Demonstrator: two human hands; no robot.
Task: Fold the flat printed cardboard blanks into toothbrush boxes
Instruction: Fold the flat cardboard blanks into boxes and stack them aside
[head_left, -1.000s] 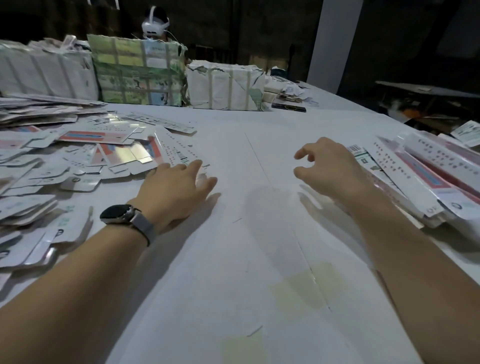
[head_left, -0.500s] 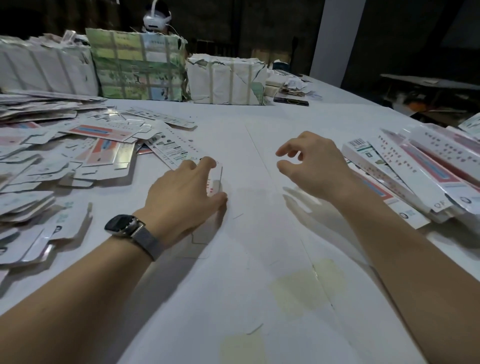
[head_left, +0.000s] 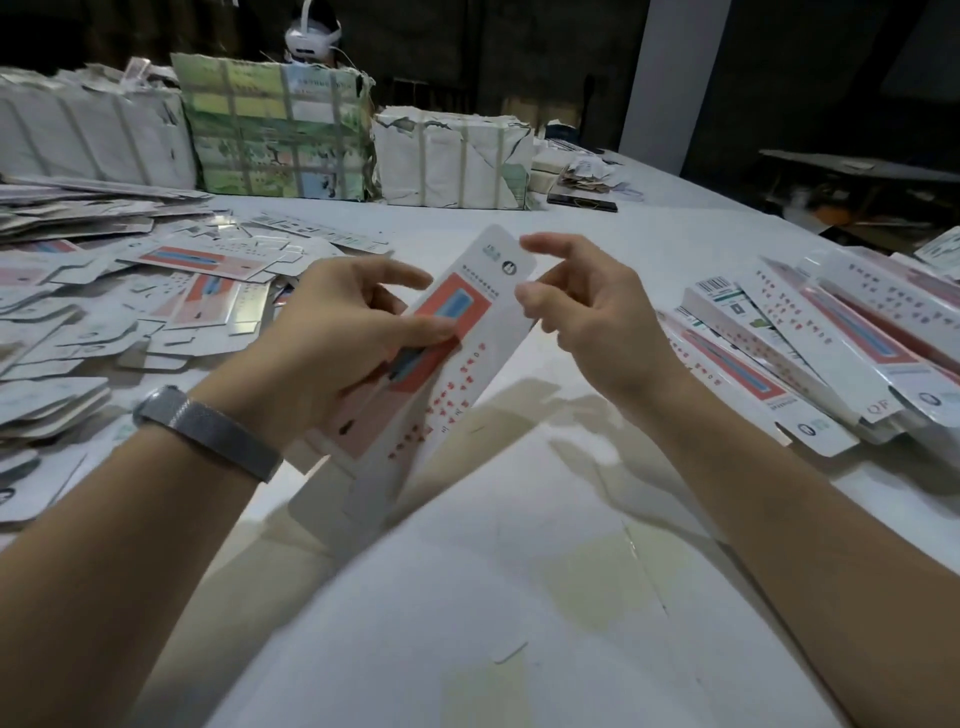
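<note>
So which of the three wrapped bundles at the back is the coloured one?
The middle bundle, printed green and yellow; the left bundle and right bundle are white.

Dim indoor light from above falls on the white table (head_left: 519, 597); the far background lies almost black. Soft shadows of both arms spread over the near tabletop. Wide-angle distortion bends the edges. The left hand (head_left: 332, 353) fingers show slight motion blur.
</note>
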